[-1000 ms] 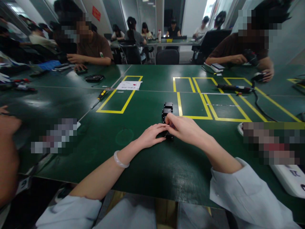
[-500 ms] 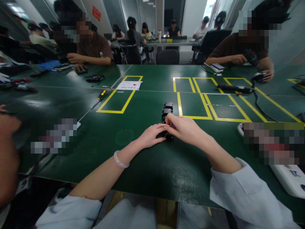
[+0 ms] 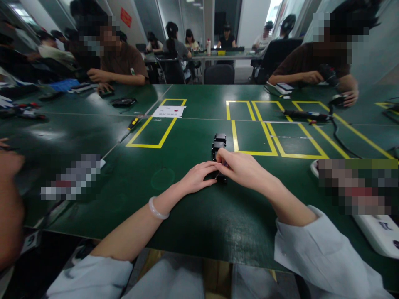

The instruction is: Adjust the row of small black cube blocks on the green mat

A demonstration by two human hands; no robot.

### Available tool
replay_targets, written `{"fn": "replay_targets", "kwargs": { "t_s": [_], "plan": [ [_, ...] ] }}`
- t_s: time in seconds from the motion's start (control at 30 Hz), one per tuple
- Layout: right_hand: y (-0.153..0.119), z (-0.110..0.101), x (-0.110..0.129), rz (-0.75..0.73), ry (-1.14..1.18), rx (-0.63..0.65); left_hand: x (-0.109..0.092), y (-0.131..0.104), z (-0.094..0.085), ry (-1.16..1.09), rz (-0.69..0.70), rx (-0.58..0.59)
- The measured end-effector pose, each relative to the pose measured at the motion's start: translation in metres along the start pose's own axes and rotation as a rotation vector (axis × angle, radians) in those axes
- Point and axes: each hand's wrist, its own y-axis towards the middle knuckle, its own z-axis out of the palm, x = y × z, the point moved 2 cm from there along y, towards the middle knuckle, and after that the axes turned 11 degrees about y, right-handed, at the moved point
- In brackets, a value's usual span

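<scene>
A short row of black blocky parts (image 3: 220, 138) lies on the green table in front of me, its middle covered by my hands. My right hand (image 3: 241, 166) is over the row with thumb and fingers pinched; a thin metal tip shows beneath them, but the rest of what they hold is hidden. Against the left side of the row rests my left hand (image 3: 199, 176), its fingers reaching to the parts and touching the right fingertips. Its thumb lies by the nearest black block.
Yellow tape rectangles (image 3: 160, 146) mark the green table (image 3: 187, 224). A yellow-black screwdriver (image 3: 133, 123) and paper sheet (image 3: 170, 111) lie left. A black corded tool (image 3: 307, 115) and white device (image 3: 374, 236) are right. People sit opposite; another person's arm (image 3: 11, 199) is at far left.
My hands hold nearly the same pose over the black parts. The other person's arm at the far left has shifted slightly left.
</scene>
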Motion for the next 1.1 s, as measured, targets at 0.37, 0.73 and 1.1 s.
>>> {"fn": "replay_targets", "kwargs": {
  "t_s": [0.37,0.73,1.1],
  "plan": [
    [-0.0005,-0.0007,-0.0004,-0.022,-0.025,0.016,-0.0014,0.0009,-0.0019,0.007,0.014,0.006],
    [0.0004,-0.0004,-0.0001,0.011,-0.046,0.012,-0.0004,0.0008,-0.0003,-0.004,0.006,0.003],
    [0.0004,-0.0008,-0.0007,0.028,-0.070,0.015,-0.0004,0.0006,-0.0005,0.009,0.007,0.007]
  ]
}}
